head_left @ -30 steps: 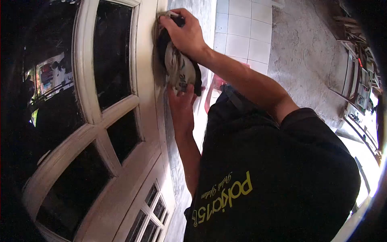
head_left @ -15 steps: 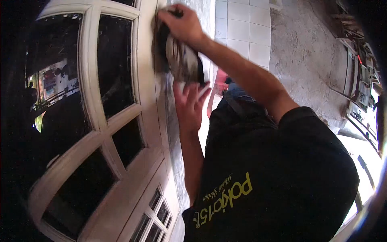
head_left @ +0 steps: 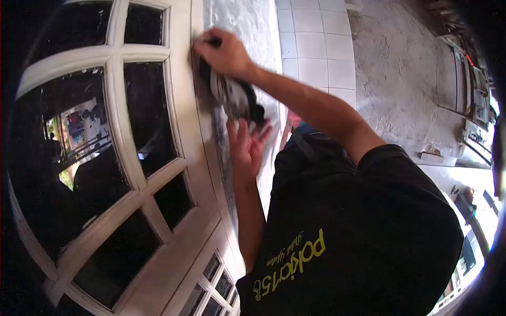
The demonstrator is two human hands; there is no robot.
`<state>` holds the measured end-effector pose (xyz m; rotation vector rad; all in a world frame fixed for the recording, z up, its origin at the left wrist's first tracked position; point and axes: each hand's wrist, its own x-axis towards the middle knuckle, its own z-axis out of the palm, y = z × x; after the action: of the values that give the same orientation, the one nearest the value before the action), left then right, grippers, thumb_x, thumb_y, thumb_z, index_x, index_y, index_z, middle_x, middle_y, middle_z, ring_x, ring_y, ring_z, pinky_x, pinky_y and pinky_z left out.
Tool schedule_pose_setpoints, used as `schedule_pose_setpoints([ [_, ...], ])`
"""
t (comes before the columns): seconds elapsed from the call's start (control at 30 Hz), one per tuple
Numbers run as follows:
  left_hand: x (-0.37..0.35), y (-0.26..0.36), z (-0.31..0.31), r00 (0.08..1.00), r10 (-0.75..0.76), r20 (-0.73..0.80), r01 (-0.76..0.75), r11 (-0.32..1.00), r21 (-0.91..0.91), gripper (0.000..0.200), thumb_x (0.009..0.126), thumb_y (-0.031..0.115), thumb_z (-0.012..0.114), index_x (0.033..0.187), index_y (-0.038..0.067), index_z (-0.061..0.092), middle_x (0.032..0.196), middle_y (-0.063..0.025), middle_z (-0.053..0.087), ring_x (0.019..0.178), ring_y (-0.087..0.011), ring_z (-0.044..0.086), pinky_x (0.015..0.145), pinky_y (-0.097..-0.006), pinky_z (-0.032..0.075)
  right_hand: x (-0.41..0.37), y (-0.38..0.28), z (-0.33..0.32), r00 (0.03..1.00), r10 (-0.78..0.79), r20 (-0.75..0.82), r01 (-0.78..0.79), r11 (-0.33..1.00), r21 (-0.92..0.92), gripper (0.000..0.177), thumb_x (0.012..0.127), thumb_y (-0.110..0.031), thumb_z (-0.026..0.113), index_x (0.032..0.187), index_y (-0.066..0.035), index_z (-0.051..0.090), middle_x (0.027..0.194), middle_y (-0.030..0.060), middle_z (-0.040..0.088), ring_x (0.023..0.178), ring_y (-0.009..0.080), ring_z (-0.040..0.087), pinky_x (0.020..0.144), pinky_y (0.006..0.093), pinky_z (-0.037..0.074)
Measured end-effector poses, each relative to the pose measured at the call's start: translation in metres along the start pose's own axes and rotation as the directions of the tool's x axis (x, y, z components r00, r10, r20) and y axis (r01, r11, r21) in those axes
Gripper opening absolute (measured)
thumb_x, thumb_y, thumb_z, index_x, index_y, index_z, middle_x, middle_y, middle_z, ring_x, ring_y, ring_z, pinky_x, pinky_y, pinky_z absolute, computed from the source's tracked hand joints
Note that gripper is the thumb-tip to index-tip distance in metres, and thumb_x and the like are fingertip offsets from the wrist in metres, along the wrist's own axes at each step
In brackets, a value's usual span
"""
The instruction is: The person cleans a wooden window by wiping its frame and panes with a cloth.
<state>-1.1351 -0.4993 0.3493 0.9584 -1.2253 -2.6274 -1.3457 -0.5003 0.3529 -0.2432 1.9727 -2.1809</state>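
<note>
A black and silver hand-held tool [head_left: 234,95], blurred and of a kind I cannot make out, stands against the edge of a white door [head_left: 182,79]. My right hand [head_left: 226,55] is closed around its dark upper end, the fingers near the door edge. At the lower end is my left hand [head_left: 246,145], fingers apart and pointing up, the tips at or touching the tool. The tool's underside is hidden.
Dark glass panes [head_left: 147,105] fill the door on the left. A grey wall strip [head_left: 247,26] runs behind the tool, with white tiles [head_left: 316,47] beside it. Bare grey concrete [head_left: 395,79] lies further right. My black shirt [head_left: 358,226] covers the lower right.
Both hands and the tool have shifted slightly down and left in the view. The door and tiles also sit lower, as my head view has moved.
</note>
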Motion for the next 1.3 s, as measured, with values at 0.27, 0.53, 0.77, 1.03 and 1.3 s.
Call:
schedule_pose_setpoints([
  [0.27, -0.014, -0.013, -0.007, 0.995, -0.082, 0.060, 0.087, 0.992, -0.095, 0.040, 0.099, 0.025, 0.057, 0.133, 0.017, 0.037, 0.126, -0.0109, 0.055, 0.110, -0.0285, 0.060, 0.094, -0.0512, 0.051, -0.038, 0.006, -0.003, 0.989, 0.021, 0.146, -0.013, 0.998, -0.059, 0.040, 0.085, -0.029, 0.071, 0.111, 0.000, 0.064, 0.098, 0.0205, 0.069, 0.092, 0.0264, 0.068, 0.084, 0.0377, 0.052],
  [0.53, 0.009, 0.011, 0.004, 0.995, -0.013, 0.102, 0.020, 0.998, -0.062, 0.039, 0.099, 0.036, 0.053, 0.129, 0.014, 0.041, 0.123, -0.0128, 0.056, 0.108, -0.0323, 0.061, 0.097, -0.0530, 0.049, 0.020, 0.018, 0.008, 0.979, -0.179, -0.092, 0.175, 0.983, -0.051, 0.031, 0.085, -0.024, 0.070, 0.104, 0.000, 0.064, 0.090, 0.0141, 0.071, 0.083, 0.0186, 0.067, 0.076, 0.0321, 0.053],
  [0.77, -0.030, -0.006, -0.026, 0.991, -0.094, 0.094, 0.090, 0.995, 0.043, 0.067, 0.097, 0.054, 0.048, 0.144, 0.010, 0.030, 0.136, -0.0125, 0.049, 0.119, -0.0272, 0.056, 0.097, -0.0524, 0.051, -0.068, -0.007, 0.002, 0.984, -0.114, 0.135, 0.129, 0.986, -0.105, 0.034, 0.089, -0.024, 0.069, 0.110, 0.003, 0.062, 0.088, 0.0114, 0.069, 0.082, 0.0133, 0.063, 0.075, 0.0282, 0.051],
  [1.03, -0.058, 0.013, 0.005, 0.993, -0.036, 0.113, 0.031, 0.998, 0.051, 0.072, 0.094, 0.033, 0.065, 0.144, 0.014, 0.016, 0.131, -0.0200, 0.049, 0.113, -0.0301, 0.059, 0.093, -0.0478, 0.055, -0.082, -0.070, -0.019, 0.934, -0.006, 0.357, -0.091, 0.963, 0.253, 0.023, 0.094, -0.016, 0.065, 0.111, -0.001, 0.061, 0.094, 0.0106, 0.069, 0.088, 0.0128, 0.065, 0.076, 0.0273, 0.054],
  [1.3, -0.074, 0.033, 0.049, 0.983, 0.143, 0.117, -0.142, 0.990, -0.018, 0.076, 0.095, 0.026, 0.064, 0.148, 0.016, 0.010, 0.134, -0.0193, 0.048, 0.114, -0.0280, 0.059, 0.093, -0.0409, 0.054, -0.079, -0.151, 0.012, 0.678, -0.666, 0.311, 0.716, 0.694, -0.075, 0.024, 0.082, -0.014, 0.069, 0.105, -0.010, 0.068, 0.098, 0.0137, 0.063, 0.086, 0.0354, 0.065, 0.073, 0.0410, 0.055],
])
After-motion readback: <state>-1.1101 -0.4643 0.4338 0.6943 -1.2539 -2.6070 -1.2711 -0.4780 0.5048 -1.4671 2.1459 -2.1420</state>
